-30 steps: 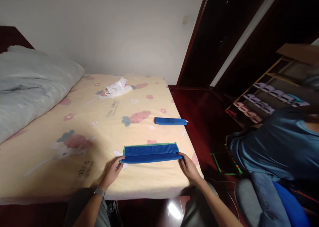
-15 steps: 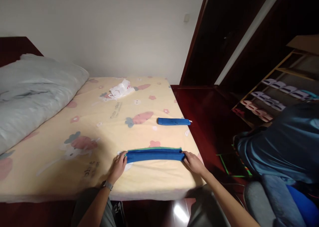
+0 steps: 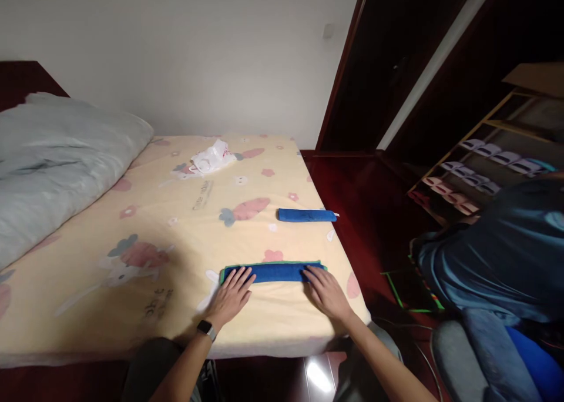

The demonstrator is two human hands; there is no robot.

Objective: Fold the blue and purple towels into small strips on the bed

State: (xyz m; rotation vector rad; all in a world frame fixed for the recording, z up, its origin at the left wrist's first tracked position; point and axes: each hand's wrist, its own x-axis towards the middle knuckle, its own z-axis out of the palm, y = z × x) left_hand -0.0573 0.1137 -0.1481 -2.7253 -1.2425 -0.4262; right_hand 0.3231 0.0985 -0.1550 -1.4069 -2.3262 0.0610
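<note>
A blue cloth point(image 3: 278, 272) with green edging lies folded into a long narrow strip near the front of the bed. My left hand point(image 3: 232, 296) rests flat on its left end, fingers stretched out. On the right end lies my right hand point(image 3: 326, 290), palm down, with its fingers extended over the fabric. Behind this strip, by the bed's right edge, is a second folded blue cloth point(image 3: 304, 215) with a small white tag at its right end.
The bed point(image 3: 185, 325) has a pale yellow patterned sheet. A white plastic bag point(image 3: 214, 157) sits toward the back, and a grey quilt point(image 3: 66, 149) fills the left side. At right are a slipper rack point(image 3: 467, 137) and a person in dark blue point(image 3: 493, 255).
Both hands have gone from pinching the cloth's ends to lying flat on top of it, closer together. The strip now looks flatter. The other blue cloth has stayed put.
</note>
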